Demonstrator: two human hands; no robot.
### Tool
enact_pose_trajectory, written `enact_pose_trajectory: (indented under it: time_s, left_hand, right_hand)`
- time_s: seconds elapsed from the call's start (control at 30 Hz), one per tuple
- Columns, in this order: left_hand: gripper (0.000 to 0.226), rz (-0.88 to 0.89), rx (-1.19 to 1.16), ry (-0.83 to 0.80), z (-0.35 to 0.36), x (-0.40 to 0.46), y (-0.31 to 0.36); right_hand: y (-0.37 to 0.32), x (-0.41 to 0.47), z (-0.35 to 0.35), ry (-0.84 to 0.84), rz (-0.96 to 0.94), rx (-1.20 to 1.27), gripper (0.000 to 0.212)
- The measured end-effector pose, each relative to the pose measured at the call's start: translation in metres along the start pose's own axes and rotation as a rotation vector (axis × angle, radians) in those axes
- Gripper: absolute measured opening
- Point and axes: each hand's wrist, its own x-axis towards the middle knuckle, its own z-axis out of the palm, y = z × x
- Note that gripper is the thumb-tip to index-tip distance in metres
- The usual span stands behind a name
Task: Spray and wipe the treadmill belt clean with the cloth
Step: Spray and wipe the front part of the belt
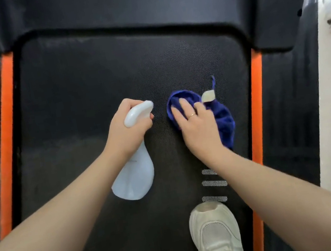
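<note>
Seemingly, right hand [195, 124] flat on cloth [223, 119], left hand [125, 130] clasping bottle [135, 179]; wet belt [88, 94] could slip under shoe [215, 233].

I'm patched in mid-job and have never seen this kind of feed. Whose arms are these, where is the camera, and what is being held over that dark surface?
There is one picture, from a camera worn on a person's head, looking down. The dark textured surface is the treadmill belt, with orange side strips along both edges. The person stands on it; one white shoe shows fully.

The left hand has its grip round a pale spray bottle, nozzle pointing ahead. The right hand presses flat, fingers straight, on a blue cloth bunched on the belt. The cloth has a small pale tag.
</note>
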Motion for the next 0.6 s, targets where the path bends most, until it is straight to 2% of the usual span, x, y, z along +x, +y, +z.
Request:
enact_pose_trajectory:
  time_s: [0.1, 0.13, 0.17, 0.27, 0.3, 0.37, 0.5, 0.53, 0.6]
  left_hand:
    - [0.032, -0.001, -0.008, 0.015, -0.003, -0.003, -0.003]
    - [0.033, -0.003, -0.016, 0.017, -0.004, -0.004, -0.004]
    - [0.035, -0.004, -0.03, 0.025, -0.006, -0.005, -0.004]
    - [0.038, 0.001, -0.063, 0.078, -0.008, -0.003, -0.009]
    - [0.037, -0.001, -0.066, 0.092, -0.008, -0.003, -0.01]
    - [0.034, -0.006, -0.069, 0.094, -0.006, -0.001, -0.011]
    - [0.028, -0.006, -0.048, -0.039, 0.005, -0.001, -0.005]
    - [0.027, 0.001, -0.034, -0.09, 0.008, -0.001, -0.003]
    - [0.026, 0.016, 0.005, -0.163, 0.013, 0.0, -0.003]
  right_hand:
    - [-0.018, -0.018, -0.001, -0.045, -0.391, 0.067, 0.034]
    - [-0.005, -0.009, -0.001, -0.043, -0.44, 0.059, 0.033]
    - [0.01, 0.003, -0.001, -0.038, -0.365, 0.024, 0.034]
    - [0.041, 0.032, -0.009, 0.011, 0.218, -0.085, 0.045]
    - [0.04, 0.029, -0.009, 0.02, 0.284, -0.1, 0.048]
    - [0.025, 0.007, -0.006, 0.007, 0.189, -0.083, 0.047]
    - [0.015, -0.017, -0.015, -0.112, -0.23, -0.039, 0.042]
    - [0.027, -0.012, -0.017, -0.122, -0.214, -0.081, 0.043]
    - [0.057, -0.005, -0.022, -0.096, 0.089, -0.165, 0.048]
